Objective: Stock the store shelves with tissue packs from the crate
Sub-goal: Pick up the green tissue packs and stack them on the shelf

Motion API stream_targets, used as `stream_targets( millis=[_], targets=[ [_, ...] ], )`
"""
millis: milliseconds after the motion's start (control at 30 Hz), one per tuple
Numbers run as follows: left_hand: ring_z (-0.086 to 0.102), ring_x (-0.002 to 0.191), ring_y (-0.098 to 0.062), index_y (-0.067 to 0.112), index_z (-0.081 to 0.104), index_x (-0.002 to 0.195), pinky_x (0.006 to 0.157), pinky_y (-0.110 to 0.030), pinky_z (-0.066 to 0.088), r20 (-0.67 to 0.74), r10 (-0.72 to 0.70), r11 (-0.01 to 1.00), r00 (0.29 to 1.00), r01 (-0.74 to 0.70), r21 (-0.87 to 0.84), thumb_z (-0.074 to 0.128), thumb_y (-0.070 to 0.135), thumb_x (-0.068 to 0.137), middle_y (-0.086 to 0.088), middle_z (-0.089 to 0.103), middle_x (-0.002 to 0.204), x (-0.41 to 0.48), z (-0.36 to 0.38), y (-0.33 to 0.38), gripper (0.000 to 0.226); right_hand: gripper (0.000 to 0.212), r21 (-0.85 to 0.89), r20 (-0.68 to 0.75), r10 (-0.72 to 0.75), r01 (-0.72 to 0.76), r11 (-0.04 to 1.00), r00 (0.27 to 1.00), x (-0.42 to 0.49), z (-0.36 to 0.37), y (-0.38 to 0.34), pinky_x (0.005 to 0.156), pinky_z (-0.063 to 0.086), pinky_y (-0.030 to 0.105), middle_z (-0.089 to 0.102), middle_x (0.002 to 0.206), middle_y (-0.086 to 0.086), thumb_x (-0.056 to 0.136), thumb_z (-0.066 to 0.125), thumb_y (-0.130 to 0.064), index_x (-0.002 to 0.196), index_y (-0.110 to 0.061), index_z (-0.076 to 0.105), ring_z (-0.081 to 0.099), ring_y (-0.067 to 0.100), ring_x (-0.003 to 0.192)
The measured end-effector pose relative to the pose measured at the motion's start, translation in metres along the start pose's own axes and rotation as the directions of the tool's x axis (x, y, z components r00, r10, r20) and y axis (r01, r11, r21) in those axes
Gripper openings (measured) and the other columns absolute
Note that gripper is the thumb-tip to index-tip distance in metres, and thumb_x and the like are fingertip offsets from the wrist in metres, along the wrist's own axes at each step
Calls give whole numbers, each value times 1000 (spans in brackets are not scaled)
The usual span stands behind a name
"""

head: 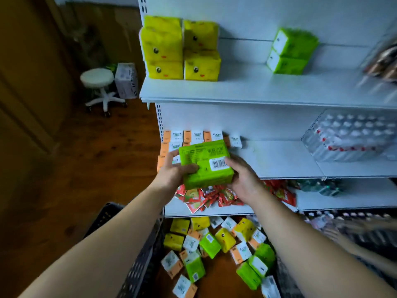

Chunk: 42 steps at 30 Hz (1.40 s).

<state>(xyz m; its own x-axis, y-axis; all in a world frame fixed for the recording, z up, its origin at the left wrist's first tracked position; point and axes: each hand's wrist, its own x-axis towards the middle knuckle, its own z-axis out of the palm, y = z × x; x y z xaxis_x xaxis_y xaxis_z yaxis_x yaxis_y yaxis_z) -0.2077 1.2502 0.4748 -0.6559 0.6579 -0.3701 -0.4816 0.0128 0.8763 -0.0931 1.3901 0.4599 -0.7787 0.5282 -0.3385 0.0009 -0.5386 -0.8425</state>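
Stocking looks partway done: yellow packs (180, 50) stand on the shelf (247, 87), many loose packs (223, 239) lie in the crate (139, 261). Left hand (171, 175) and right hand (242, 177) grip a green pack (206, 164).

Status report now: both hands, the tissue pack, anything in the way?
One green tissue pack, barcode up, gripped by left hand and right hand. Held before middle shelf. Nothing seen in the way.

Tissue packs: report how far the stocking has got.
Done: yellow packs and green packs sit on the top shelf, orange-and-white ones below. In hand: left hand and right hand grip one green pack. Left: many loose packs in the crate.
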Motion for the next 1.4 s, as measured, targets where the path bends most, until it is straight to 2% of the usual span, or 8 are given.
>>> stream_targets(
  millis=[333, 533, 667, 767, 867, 1033, 1300, 1400],
  targets=[
    [58, 92, -20, 26, 41, 129, 78, -32, 44, 187, 85, 965, 979, -128, 229, 68, 27, 81, 0, 60, 112, -19, 25, 110, 55, 39, -175, -201, -264, 231, 957, 943, -21, 64, -99, 55, 50, 25, 68, 72, 3, 65, 71, -17, 102, -13, 63, 64, 17, 57],
    [43, 125, -21, 28, 29, 143, 103, -35, 43, 442, 405, 524, 800, -600, 605, 82, 13, 67, -2, 33, 140, -6, 45, 138, 93, 16, -105, -277, -58, 30, 994, 959, -31, 79, -161, 58, 48, 29, 61, 75, 6, 87, 57, -30, 78, -17, 59, 59, 21, 66],
    [61, 84, -19, 18, 51, 123, 64, -21, 51, 370, 386, 718, 845, -527, 455, 76, 12, 75, -3, 55, 116, 7, 82, 154, 54, 31, -73, -198, -127, 114, 991, 972, -35, 52, -190, 50, 53, 27, 57, 82, 8, 88, 52, -49, 89, -18, 56, 59, 23, 70],
    [58, 70, -19, 18, 54, 95, 64, -28, 45, 309, 244, 857, 919, -354, 376, 68, 27, 82, -5, 60, 89, 23, 115, 164, 21, 18, -278, -101, -177, 143, 950, 979, -29, 21, -212, 54, 52, 27, 53, 93, 5, 88, 56, -38, 95, -21, 56, 57, 23, 76],
    [58, 70, -22, 20, 55, 92, 63, -27, 43, 229, 132, 896, 964, -215, 388, 59, 45, 84, -7, 60, 82, 49, 149, 172, 27, 10, -653, -160, -352, 168, 738, 922, -10, -15, -230, 64, 43, 27, 59, 92, 0, 84, 66, -27, 83, -21, 57, 52, 16, 82],
    [59, 77, -23, 19, 56, 103, 60, -26, 41, 104, 92, 916, 990, -125, 381, 43, 68, 83, -15, 60, 90, 105, 213, 163, 54, 34, -659, -239, -482, 224, 718, 843, 38, -75, -264, 66, 49, 32, 49, 68, 3, 79, 72, -32, 67, -14, 45, 50, 19, 68],
    [47, 57, -14, 13, 63, 99, 45, -18, 36, -13, 201, 856, 979, -169, 489, 66, 19, 85, -2, 56, 69, 184, 297, 132, 16, 27, -700, -305, -401, 82, 709, 864, 119, -155, -310, 63, 54, 37, 57, 66, 8, 81, 69, -24, 63, -15, 50, 57, 21, 55],
    [53, 66, -21, 12, 67, 95, 59, -24, 40, -53, 205, 827, 977, -144, 543, 66, 16, 84, -6, 59, 70, 207, 313, 117, 12, 36, -782, -299, -410, 24, 622, 862, 143, -179, -310, 69, 54, 45, 51, 58, 8, 72, 71, -25, 53, -16, 43, 55, 24, 62]
  ],
)
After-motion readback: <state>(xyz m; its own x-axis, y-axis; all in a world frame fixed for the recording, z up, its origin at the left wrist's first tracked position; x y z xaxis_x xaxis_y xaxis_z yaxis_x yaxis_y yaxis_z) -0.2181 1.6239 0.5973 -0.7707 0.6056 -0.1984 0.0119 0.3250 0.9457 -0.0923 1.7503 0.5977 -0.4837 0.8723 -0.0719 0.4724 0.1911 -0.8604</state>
